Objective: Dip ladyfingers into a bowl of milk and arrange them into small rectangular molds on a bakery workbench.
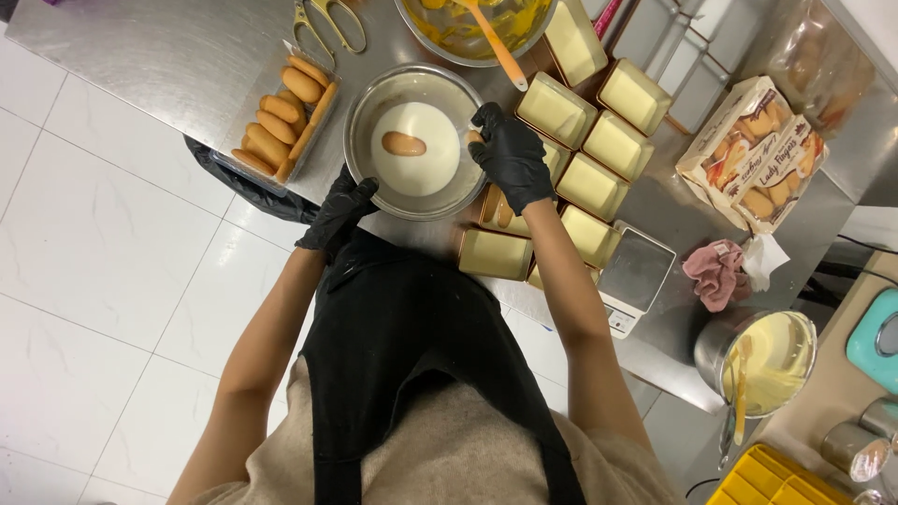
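Observation:
A metal bowl (360, 112) of white liquid stands at the counter's near edge, with one ladyfinger biscuit (404, 144) floating in it. My right hand (512, 157), in a black glove, is at the bowl's right rim and pinches another ladyfinger biscuit (473, 137) at its fingertips. My left hand (335, 211), also gloved, grips the bowl's lower left rim at the counter edge. A clear plastic tray of dry ladyfingers (281, 122) lies just left of the bowl.
Several gold rectangular tins of cream (589, 140) crowd the right of the bowl. Scissors (327, 23) and a bowl of yellow batter with an orange spatula (468, 23) sit behind. Biscuit boxes (758, 154), a scale (636, 276), a pink cloth (716, 271) and a cream pot (767, 360) lie further right.

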